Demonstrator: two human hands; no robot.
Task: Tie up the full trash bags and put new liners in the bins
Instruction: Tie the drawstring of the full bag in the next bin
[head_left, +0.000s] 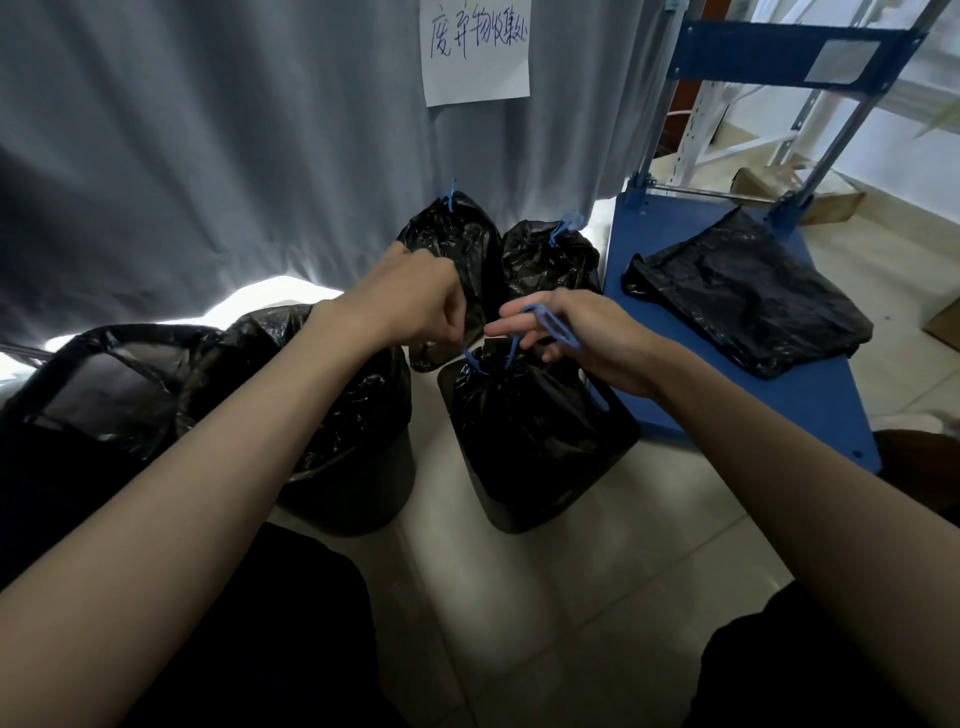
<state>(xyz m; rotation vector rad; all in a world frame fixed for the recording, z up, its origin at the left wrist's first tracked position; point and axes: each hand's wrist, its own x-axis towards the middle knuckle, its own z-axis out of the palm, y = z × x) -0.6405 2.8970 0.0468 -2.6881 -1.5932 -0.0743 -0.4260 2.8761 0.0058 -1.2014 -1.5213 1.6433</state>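
A small black bin (524, 499) stands on the floor in front of me with a gathered black trash bag (524, 410) in it. Two blue drawstring ends (511, 353) rise from the bag's neck. My left hand (415, 301) pinches one end just above the neck. My right hand (576, 332) holds the other blue loop, which wraps over its fingers. Two tied black bags (457, 244) (550, 260) with blue knots sit behind, against the curtain. A round black bin (353, 488) with an open black liner (311, 364) stands to the left.
A blue platform cart (737, 410) stands at the right with a flat folded black bag (748, 296) on it. A grey curtain (208, 156) with a handwritten paper sign (475, 49) hangs behind. Another black-lined bin (93, 379) is at far left. Pale tiled floor lies below.
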